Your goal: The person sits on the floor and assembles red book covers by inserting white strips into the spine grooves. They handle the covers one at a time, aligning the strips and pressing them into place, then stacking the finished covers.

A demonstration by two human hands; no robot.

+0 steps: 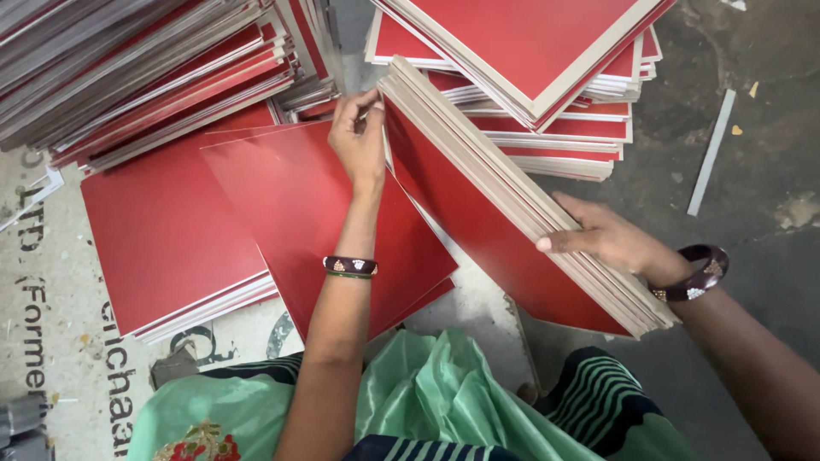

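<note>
- Head view: my right hand (598,236) at four o'clock closes over the edge of a tilted stack of red boards (512,205), centre.
- My left hand (359,137) at twelve o'clock pinches that stack's upper corner.
- Loose red sheets (282,205) lie flat at nine o'clock.

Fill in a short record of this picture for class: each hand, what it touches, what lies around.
left hand: fingers at the top corner of the tilted bundle of red boards
right hand: gripping the bundle's long pale edge
beside: flat red boards on the floor
behind: stacks of red boards
wrists: dark bangles
</note>
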